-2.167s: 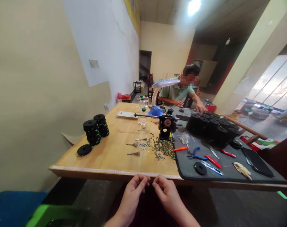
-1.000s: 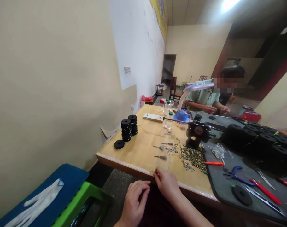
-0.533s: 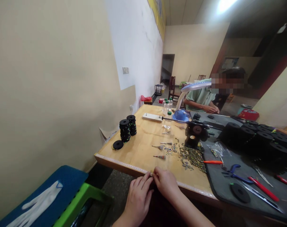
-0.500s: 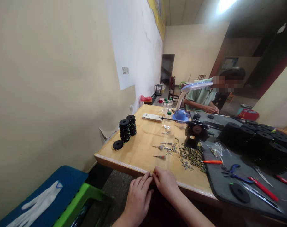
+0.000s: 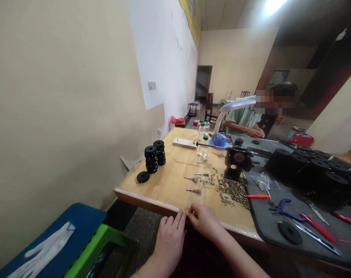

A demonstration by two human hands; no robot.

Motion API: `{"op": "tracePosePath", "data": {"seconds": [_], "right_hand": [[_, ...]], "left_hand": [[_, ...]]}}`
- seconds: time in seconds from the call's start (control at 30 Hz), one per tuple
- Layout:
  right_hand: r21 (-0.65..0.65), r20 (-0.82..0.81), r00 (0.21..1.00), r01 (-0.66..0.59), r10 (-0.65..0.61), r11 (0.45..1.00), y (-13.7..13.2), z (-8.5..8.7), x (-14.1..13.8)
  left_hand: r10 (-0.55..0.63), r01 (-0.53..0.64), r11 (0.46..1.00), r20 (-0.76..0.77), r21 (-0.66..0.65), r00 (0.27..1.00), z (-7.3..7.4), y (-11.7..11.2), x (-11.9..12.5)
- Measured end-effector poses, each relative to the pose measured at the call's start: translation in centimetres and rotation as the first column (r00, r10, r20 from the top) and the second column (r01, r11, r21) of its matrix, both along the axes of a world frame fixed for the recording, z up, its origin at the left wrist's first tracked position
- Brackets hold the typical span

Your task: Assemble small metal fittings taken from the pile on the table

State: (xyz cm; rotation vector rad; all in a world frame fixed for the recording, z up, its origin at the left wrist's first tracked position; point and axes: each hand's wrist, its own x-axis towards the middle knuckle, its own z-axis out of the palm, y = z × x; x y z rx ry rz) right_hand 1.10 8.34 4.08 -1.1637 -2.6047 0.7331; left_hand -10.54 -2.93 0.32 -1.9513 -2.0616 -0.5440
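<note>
Meeting over the front edge of the counter (image 5: 164,183) in the head view, the left hand (image 5: 170,241) and the right hand (image 5: 206,221) had their tips close together at the printed strip (image 5: 148,199) that ran along that edge. The left hand's fingers were stretched and close side by side, the back of the hand uppermost and the thumb mostly hidden; the right hand's fingers were curled narrow, thumb near forefinger. Whether anything small was pinched between them I could not tell, since the spot where the tips met was too small and covered. The strip lay flat, partly hidden by the right hand.

The step in hand looked to me like close fingertip work, both hands lined up on one point of the strip. As I judged it, the next move called for steady wrists and a light pinch, with the tips level at the edge.

Just beyond the hands lay a tapered piece (image 5: 195,191), then coloured bits (image 5: 208,181) and a heap of dark bits (image 5: 232,190) in front of the machine (image 5: 233,166). Spools (image 5: 151,160) stood stacked to the left; pliers (image 5: 285,209) and a black disc (image 5: 290,233) lay on the mat (image 5: 264,222) to the right
</note>
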Motion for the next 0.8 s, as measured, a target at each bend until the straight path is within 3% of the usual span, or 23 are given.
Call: {"op": "tracePosePath", "data": {"seconds": [0.23, 0.43, 0.8], "right_hand": [[-0.087, -0.017, 1.000, 0.014, -0.016, 0.996, 1.8, -0.6, 3.3], [-0.031, -0.029, 0.996, 0.084, -0.085, 0.996, 1.6, -0.3, 5.5], [0.062, -0.091, 0.990, 0.113, -0.108, 0.992, -0.1, -0.5, 6.4]], "left_hand": [[0.040, -0.041, 0.998, -0.016, -0.055, 0.999, 0.7, 0.1, 0.3], [0.020, -0.022, 0.998, -0.034, -0.051, 0.999, 0.7, 0.2, 0.4], [-0.008, 0.006, 1.000, -0.059, -0.029, 0.998, 0.3, 0.2, 0.3]]}}
